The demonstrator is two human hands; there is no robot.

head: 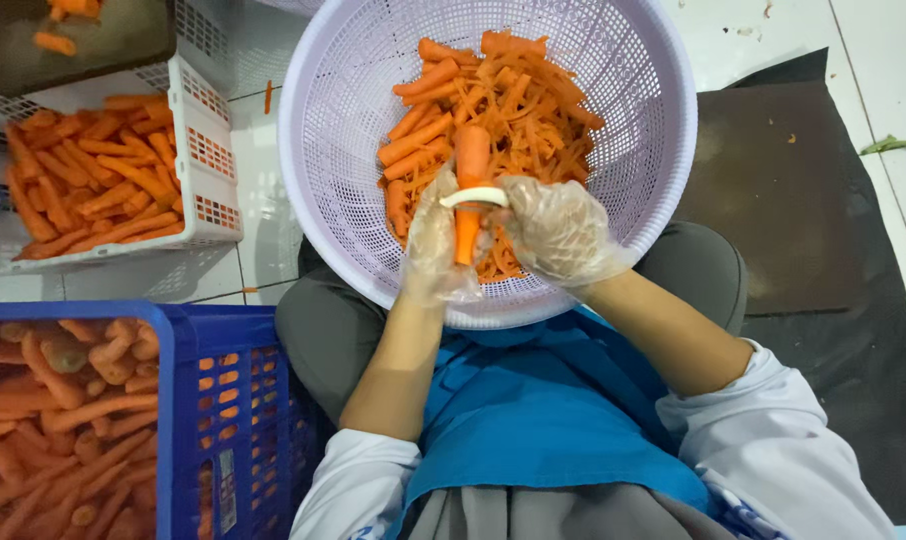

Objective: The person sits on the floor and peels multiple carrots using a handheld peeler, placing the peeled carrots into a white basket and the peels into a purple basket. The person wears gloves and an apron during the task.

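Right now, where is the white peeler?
In the head view, centre: the white peeler lies across a carrot, held by the right hand over the lavender basket.

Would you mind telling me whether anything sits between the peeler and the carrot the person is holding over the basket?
Nothing visible does. The white peeler in the right hand lies straight across the carrot, which the left hand grips from below. Only thin clear gloves cover the fingers. The lavender basket lies open beneath.

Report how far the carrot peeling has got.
Done: peeled carrots fill the white crate. In hand: left hand holds a carrot over the round basket of peelings; right hand draws a white peeler across it. Left: the blue crate holds many unpeeled carrots.
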